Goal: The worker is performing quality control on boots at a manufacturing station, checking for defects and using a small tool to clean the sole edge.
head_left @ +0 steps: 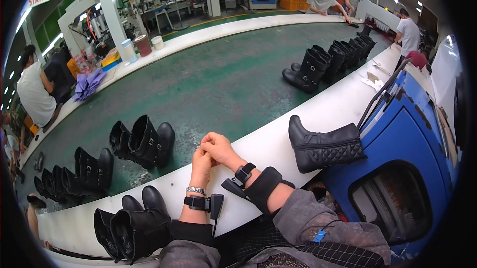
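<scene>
My left hand [200, 162] and my right hand [219, 148] meet over the near edge of the green conveyor belt [213, 74]. Their fingers are closed and pressed together at the tips. Whatever they pinch, if anything, is too small to make out. A black quilted boot [325, 144] lies on its side on the white ledge [248, 141], to the right of my right hand. Left of my left forearm, a pair of black boots [141, 225] stands on the ledge. Closest on the belt to my left hand are black buckled boots [144, 141].
More black boots [82, 173] line the belt at left, with another row [330, 61] at far right. A blue machine [397, 134] with a dark opening flanks me on the right. Purple cloth [88, 85] and tubs [142, 45] sit along the far ledge. Several people work around the belt.
</scene>
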Available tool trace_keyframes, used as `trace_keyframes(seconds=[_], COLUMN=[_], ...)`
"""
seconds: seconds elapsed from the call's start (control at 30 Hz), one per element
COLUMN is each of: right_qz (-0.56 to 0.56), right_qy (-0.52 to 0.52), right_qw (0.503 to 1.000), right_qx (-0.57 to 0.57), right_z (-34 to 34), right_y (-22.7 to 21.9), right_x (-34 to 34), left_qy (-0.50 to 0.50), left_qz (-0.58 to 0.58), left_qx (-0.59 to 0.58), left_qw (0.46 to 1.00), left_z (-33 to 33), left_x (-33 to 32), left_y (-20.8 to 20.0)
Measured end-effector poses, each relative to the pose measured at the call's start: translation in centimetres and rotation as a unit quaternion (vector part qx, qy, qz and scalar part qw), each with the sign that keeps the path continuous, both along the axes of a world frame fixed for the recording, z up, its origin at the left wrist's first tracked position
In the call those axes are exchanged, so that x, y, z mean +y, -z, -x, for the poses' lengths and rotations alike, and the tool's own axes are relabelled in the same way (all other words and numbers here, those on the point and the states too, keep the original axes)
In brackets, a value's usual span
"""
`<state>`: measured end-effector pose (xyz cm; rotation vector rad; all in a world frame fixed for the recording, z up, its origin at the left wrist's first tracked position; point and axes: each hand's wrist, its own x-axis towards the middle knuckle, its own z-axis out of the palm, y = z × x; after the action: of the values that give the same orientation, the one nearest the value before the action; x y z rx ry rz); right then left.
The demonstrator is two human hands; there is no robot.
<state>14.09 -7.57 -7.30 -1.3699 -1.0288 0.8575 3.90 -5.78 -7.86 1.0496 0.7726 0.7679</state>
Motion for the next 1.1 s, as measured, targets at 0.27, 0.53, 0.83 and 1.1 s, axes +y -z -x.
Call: trace_keyframes(seconds=[0.27, 0.53, 0.83, 1.1], right_qz=[0.005, -0.004, -0.005, 0.002], right_qy=[-0.007, 0.003, 0.003, 0.005], right_qw=[1.0, 1.0, 1.0, 1.0], right_qx=[-0.021, -0.005, -0.012, -0.018], right_z=[-0.16, -0.08, 0.0, 0.04], right_y=[-0.2, -0.32, -0.22, -0.42], right_x=[-0.14, -0.22, -0.11, -0.15], left_qy=[0.002, -0.002, -0.013, -0.015], left_qz=[-0.009, -0.005, -0.011, -0.014], left_qx=[0.002, 0.005, 0.013, 0.011], left_qw=[1.0, 1.0, 1.0, 1.0], left_z=[-0.04, -0.17, -0.22, -0.2], left_x=[0.18, 0.13, -0.12, 0.04], left_y=[0.65, 0.3, 0.07, 0.38])
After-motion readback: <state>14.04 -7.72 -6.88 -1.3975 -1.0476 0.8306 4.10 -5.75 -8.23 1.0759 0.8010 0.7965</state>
